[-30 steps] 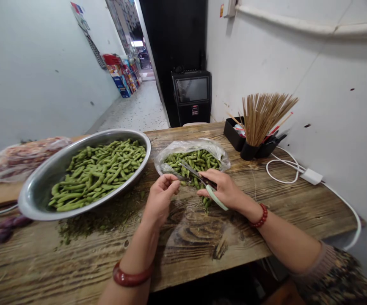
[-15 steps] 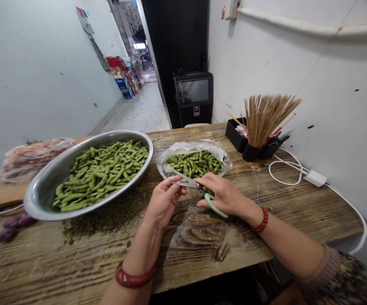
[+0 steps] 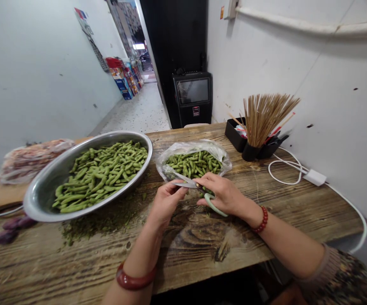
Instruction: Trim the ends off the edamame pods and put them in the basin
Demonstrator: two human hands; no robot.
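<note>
Fingers [image 3: 209,178] of the right hand [image 3: 226,197] are curled around scissors [image 3: 188,185] at the centre of the frame, with smooth metal blades and a rounded pale-green handle. Left of them, the thumb and forefinger of the left hand [image 3: 164,203] sit close together at the blade tips; whether they pinch anything is hidden. Smooth, reddish-brown and ring-shaped, a bangle [image 3: 135,279] circles the left wrist, while small round red beads [image 3: 261,219] ring the right.

Just above the hands, a thin, crinkled clear bag [image 3: 183,146] gapes around plump, curved green pods [image 3: 196,163]. Left of centre, a wide oval metal basin [image 3: 39,201] with a rolled, shiny rim holds a larger heap of slender, bumpy pods [image 3: 103,173]. Crumbly dark green scraps [image 3: 97,224] lie below it on the surface [image 3: 186,271], whose brown wood shows bold wavy grain and a knot. Toward the right, thin straight sticks [image 3: 266,118] fan out of a black holder [image 3: 251,152], near a glossy white cable [image 3: 345,200].
</note>
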